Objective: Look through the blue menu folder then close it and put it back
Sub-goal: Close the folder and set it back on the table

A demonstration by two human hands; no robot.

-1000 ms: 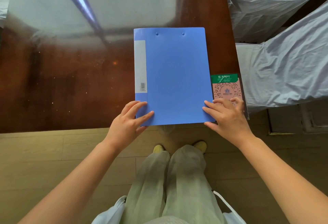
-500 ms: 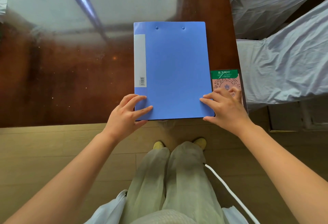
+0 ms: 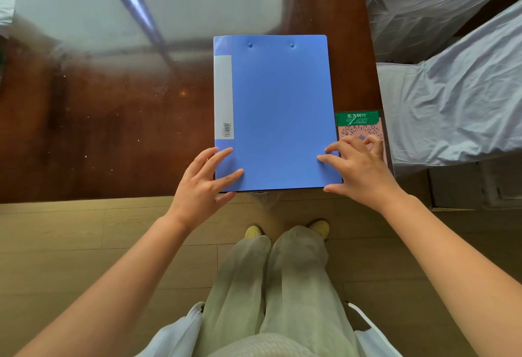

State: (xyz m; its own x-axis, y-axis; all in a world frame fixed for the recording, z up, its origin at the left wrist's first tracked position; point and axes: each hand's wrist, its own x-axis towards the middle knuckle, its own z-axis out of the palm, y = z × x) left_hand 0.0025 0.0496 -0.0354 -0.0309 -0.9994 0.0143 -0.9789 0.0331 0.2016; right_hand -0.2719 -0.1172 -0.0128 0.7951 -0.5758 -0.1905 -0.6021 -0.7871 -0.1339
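While the closed blue plastic menu folder [image 3: 278,113] lies flat at the glossy brown worktop's [image 3: 99,130] near edge, both hands (left hand [image 3: 204,184], right hand [image 3: 357,168]) rest spread-fingered on its near corners, gripping nothing.

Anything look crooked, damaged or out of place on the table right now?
Nothing stands out. The blue folder lies closed, flat and square to the table edge, both hands resting on its near corners. The QR card sits beside it, undamaged.
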